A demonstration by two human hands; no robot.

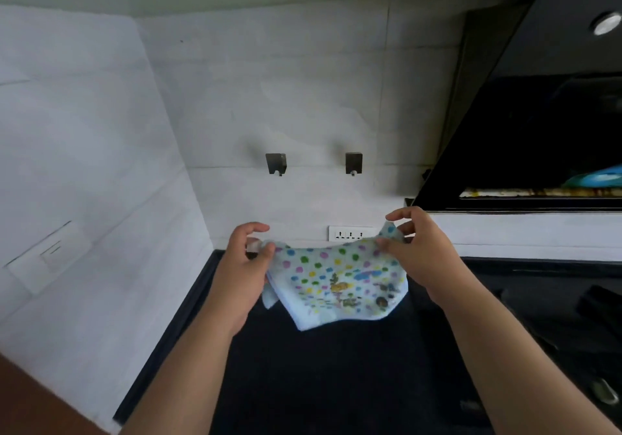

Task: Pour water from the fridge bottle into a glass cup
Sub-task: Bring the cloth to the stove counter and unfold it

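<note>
A pale blue cloth printed with coloured dots and small pictures [336, 283] was held up between the two hands. Its left edge was pinched by the left hand [244, 273] between thumb and curled fingers, while its upper right corner was gripped by the right hand [420, 252], the thumb laid on the near side and the fingers [402, 214] arched over the top. The cloth was stretched loosely between them, and its lower part hung free above the dark, glossy table [336, 384].

Behind the hands, a white socket strip [351, 233] was set low in the light grey tiled wall [303, 97], partly hidden by the cloth's raised corner. Higher on that wall, two dark square hooks [276, 163] were fixed side by side, well apart from each other. At the right, a black slanted cooker hood with a round light [538, 114] was seen, and beneath it part of a dark hob [555, 316] lay on the table. A white wall switch plate [50, 252] was mounted on the left wall.

Neither the fridge bottle nor the glass cup could be seen from the head view.
</note>
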